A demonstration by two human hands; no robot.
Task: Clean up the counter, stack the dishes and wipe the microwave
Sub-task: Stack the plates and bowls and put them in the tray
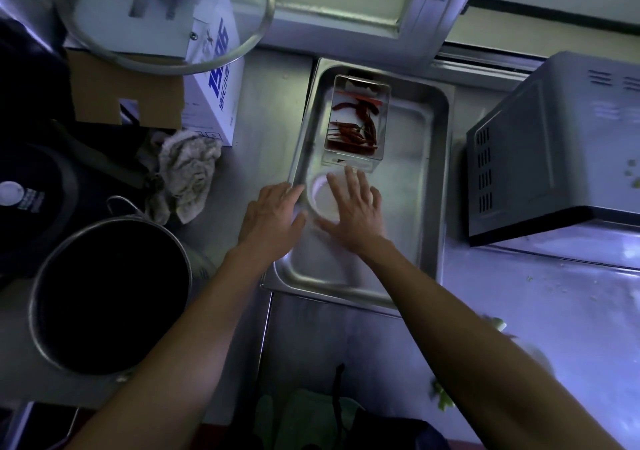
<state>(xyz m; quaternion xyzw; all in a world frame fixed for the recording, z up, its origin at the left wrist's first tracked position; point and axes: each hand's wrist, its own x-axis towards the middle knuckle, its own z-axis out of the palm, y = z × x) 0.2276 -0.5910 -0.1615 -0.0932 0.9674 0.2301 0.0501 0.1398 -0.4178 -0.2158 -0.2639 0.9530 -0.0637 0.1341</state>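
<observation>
At the far left of the desk [263,110] a large dark pot [110,293] is seen, with a crumpled rag [188,172] just behind it. The left hand [273,217] is laid on the left rim of the steel tray [438,172], fingers mostly straight; whether the rim is gripped cannot be told. Inside the tray a small round dish [322,195] is partly covered by the right hand [356,207], which is spread flat over it with nothing held. Just beyond lies a small metal box of dried red chillies [356,120]. The microwave [554,144] stands to the right, apart from the tray, and green scraps [443,397] are scattered on the desk near it.

The step is judged to be gathering the dishes. The tray should be steadied by its rim while the dish is lifted out level, so the chilli box is not knocked. The rag is best fetched afterwards for the microwave.
</observation>
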